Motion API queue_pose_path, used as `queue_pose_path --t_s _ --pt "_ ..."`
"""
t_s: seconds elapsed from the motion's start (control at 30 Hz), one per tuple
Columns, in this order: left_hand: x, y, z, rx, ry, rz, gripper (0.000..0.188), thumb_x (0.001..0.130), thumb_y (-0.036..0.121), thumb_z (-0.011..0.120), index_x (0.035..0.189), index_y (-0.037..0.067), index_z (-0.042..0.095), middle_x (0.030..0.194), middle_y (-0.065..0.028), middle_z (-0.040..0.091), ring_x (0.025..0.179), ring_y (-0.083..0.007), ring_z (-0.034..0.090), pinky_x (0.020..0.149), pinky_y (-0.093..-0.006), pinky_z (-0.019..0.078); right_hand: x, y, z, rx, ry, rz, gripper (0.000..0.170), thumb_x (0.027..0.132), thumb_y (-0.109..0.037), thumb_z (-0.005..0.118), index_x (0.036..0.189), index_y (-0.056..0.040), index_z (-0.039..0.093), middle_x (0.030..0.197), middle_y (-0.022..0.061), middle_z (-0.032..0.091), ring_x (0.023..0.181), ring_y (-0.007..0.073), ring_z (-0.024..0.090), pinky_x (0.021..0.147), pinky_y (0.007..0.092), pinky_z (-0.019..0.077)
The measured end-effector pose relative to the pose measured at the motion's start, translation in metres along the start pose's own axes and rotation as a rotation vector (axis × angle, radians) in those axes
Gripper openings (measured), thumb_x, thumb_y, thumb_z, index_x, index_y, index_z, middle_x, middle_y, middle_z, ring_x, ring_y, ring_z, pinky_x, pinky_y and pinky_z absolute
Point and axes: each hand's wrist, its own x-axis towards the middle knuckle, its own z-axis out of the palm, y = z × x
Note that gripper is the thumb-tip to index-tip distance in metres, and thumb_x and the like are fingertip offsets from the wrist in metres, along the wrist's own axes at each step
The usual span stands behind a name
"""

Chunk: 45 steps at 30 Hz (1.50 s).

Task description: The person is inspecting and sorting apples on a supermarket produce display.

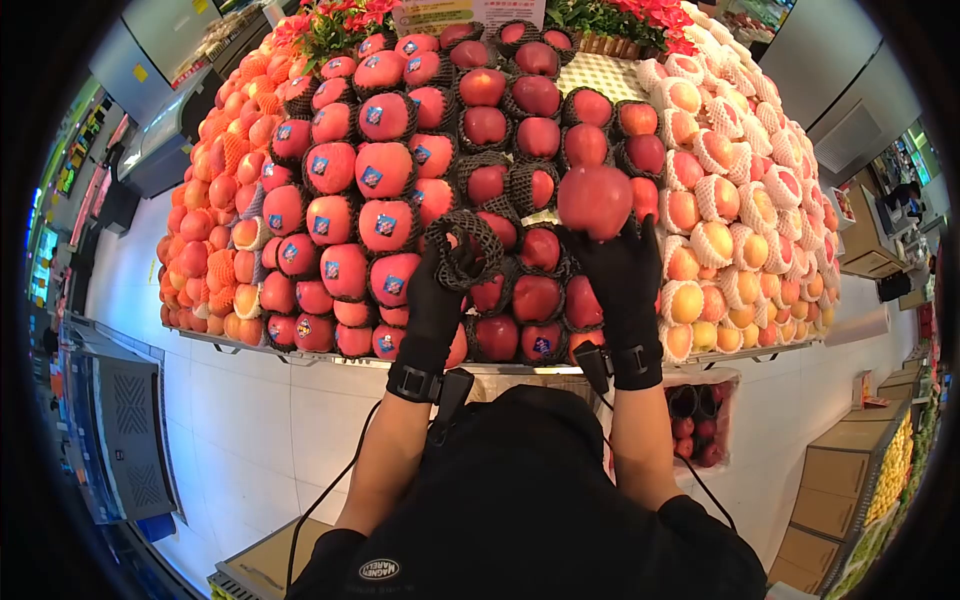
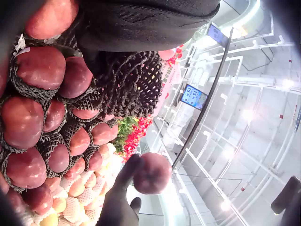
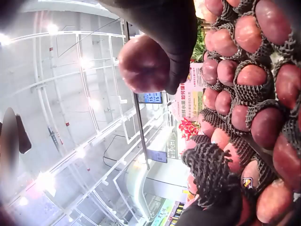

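Gloved in black, my left hand (image 1: 433, 295) holds a black foam net sleeve (image 1: 470, 250), and no apple shows inside it. The sleeve's mesh (image 2: 134, 84) hangs beside the glove in the left wrist view. My right hand (image 1: 618, 275) grips a bare, large red apple (image 1: 594, 200) above the display. In the right wrist view the thumb and fingers press against the sides of this apple (image 3: 143, 63), its dimpled end facing the camera. Both hands are raised over rows of red apples in black nets (image 1: 540, 250), the left one near stickered apples (image 1: 384, 225).
Apples in white nets (image 1: 715, 240) are heaped on the right, orange-red fruit (image 1: 205, 260) on the left. A checkered patch of the stand (image 1: 605, 75) shows at the back, near red flowers (image 1: 655, 25) and a sign (image 1: 500, 14). A box of apples (image 1: 700, 420) sits on the floor.
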Motion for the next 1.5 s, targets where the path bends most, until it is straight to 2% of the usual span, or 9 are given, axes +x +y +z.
queue_pose_path --t_s 0.4,0.63,0.83,1.03,1.1,1.17,1.3,1.4,1.5 --pt "0.001 0.014 -0.025 0.107 -0.098 0.085 0.038 0.102 0.022 0.040 0.132 -0.001 0.042 0.124 -0.0182 0.054 0.111 -0.0306 0.058 0.098 -0.0428 0.0499 -0.013 -0.035 0.013 1.441 -0.266 0.670 0.067 0.073 -0.019 0.076 0.128 0.0013 0.045 0.118 0.0120 0.056 0.106 0.0230 0.058 0.092 0.0361 0.0499" --pt "0.010 0.026 -0.031 -0.138 -0.177 -0.063 0.041 0.102 0.026 0.039 0.132 0.000 0.042 0.122 -0.0195 0.055 0.111 -0.0321 0.058 0.097 -0.0448 0.0499 -0.012 -0.052 0.011 1.261 -0.098 0.470 0.067 0.070 -0.007 0.073 0.130 -0.0021 0.045 0.116 0.0096 0.055 0.110 0.0207 0.055 0.095 0.0336 0.0467" --pt "0.004 0.049 -0.027 -0.025 -0.159 -0.040 0.040 0.101 0.033 0.043 0.131 0.007 0.048 0.122 -0.0142 0.055 0.111 -0.0277 0.055 0.097 -0.0433 0.0468 -0.036 -0.032 0.042 1.466 -0.310 0.843 0.054 0.087 -0.023 0.062 0.130 0.0029 0.044 0.121 0.0122 0.054 0.110 0.0215 0.055 0.096 0.0335 0.0462" --pt "-0.016 0.067 -0.032 0.164 -0.157 0.034 0.040 0.100 0.029 0.043 0.129 0.002 0.049 0.118 -0.0134 0.058 0.105 -0.0252 0.059 0.093 -0.0398 0.0501 -0.052 -0.051 0.059 2.102 -0.062 1.096 0.056 0.094 -0.033 0.052 0.132 0.0065 0.040 0.121 0.0162 0.055 0.110 0.0281 0.056 0.096 0.0386 0.0464" --pt "-0.019 0.072 -0.029 0.077 -0.105 -0.030 0.038 0.100 0.028 0.044 0.124 0.000 0.052 0.112 -0.0125 0.060 0.100 -0.0231 0.061 0.090 -0.0378 0.0520 -0.048 -0.063 0.048 1.608 -0.123 0.771 0.072 0.083 -0.036 0.068 0.130 0.0089 0.037 0.121 0.0199 0.053 0.108 0.0304 0.056 0.097 0.0406 0.0447" --pt "-0.014 0.071 -0.042 0.142 -0.107 -0.018 0.037 0.100 0.029 0.044 0.123 0.000 0.053 0.111 -0.0119 0.060 0.099 -0.0225 0.061 0.088 -0.0369 0.0529 -0.042 -0.078 0.028 0.323 -0.081 0.429 0.083 0.073 -0.035 0.079 0.129 0.0099 0.037 0.119 0.0210 0.053 0.107 0.0296 0.056 0.097 0.0401 0.0443" --pt "-0.012 0.075 -0.043 0.139 -0.105 -0.049 0.038 0.101 0.031 0.042 0.126 0.002 0.051 0.112 -0.0107 0.060 0.102 -0.0230 0.061 0.087 -0.0385 0.0539 -0.049 -0.071 0.037 0.314 0.014 0.469 0.090 0.060 -0.029 0.088 0.125 0.0097 0.039 0.111 0.0199 0.056 0.102 0.0269 0.057 0.092 0.0371 0.0460" --pt "-0.025 0.084 -0.024 0.144 -0.118 -0.128 0.037 0.102 0.027 0.039 0.129 0.003 0.047 0.114 -0.0100 0.059 0.106 -0.0248 0.061 0.090 -0.0405 0.0545 -0.058 -0.075 0.009 0.428 -0.075 0.533 0.080 0.071 -0.029 0.080 0.128 0.0087 0.037 0.116 0.0198 0.055 0.107 0.0300 0.056 0.094 0.0366 0.0464" --pt "-0.024 0.084 -0.029 0.209 -0.127 -0.116 0.034 0.100 0.022 0.043 0.127 0.002 0.049 0.112 -0.0105 0.059 0.104 -0.0244 0.062 0.090 -0.0381 0.0544 -0.067 -0.068 0.000 1.329 -0.137 0.889 0.068 0.081 -0.024 0.070 0.131 0.0080 0.036 0.121 0.0199 0.053 0.112 0.0319 0.055 0.097 0.0385 0.0467"
